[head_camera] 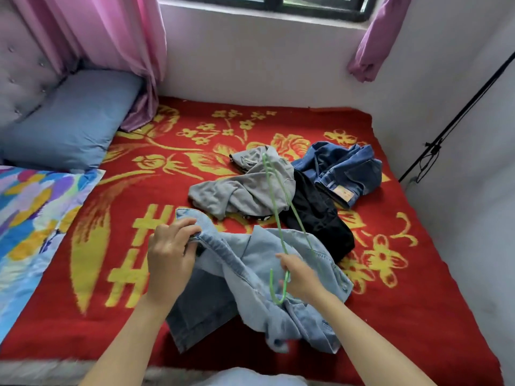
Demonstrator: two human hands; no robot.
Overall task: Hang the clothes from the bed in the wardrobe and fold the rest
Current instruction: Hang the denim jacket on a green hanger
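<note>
On the bed (133,274), at its near edge, the pale denim jacket (259,263) lies crumpled; the left hand (170,252) grips its collar, fingers curled into the cloth; the right hand (299,274) pinches the green hanger (277,220) near its hook. I'd lift the collar open and feed one hanger arm into a shoulder first; bunched folds could snag it. A pillow (72,121) sits at the bed's head; mid-bed wait a grey top (245,188), jeans (342,168) and a black garment (315,215).

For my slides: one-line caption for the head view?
Left hand grips a light denim jacket on the bed; right hand holds a green hanger above it.
</note>
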